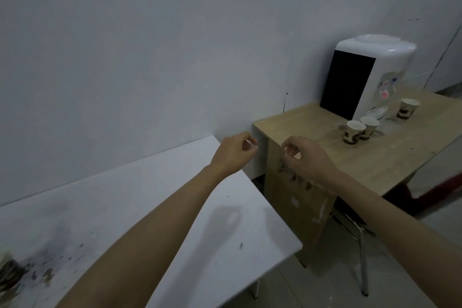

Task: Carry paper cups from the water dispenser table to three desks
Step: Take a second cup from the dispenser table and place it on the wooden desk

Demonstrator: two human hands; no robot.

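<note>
Three paper cups stand on the wooden table [312,132] in front of a white water dispenser [370,75]: two side by side [354,132] [369,127] and one further right [407,108]. Another patterned cup [7,275] shows at the left edge on the white desk [175,207]. My left hand [233,152] hovers above the white desk's far corner, fingers loosely curled, holding nothing. My right hand [307,157] hovers over the wooden table's near left edge, fingers also curled and empty, well short of the cups.
A plain wall runs behind both tables. A narrow gap separates the white desk from the wooden table. A metal chair leg [362,257] and a red object [445,187] sit under and beside the wooden table. Dark stains mark the desk's left part.
</note>
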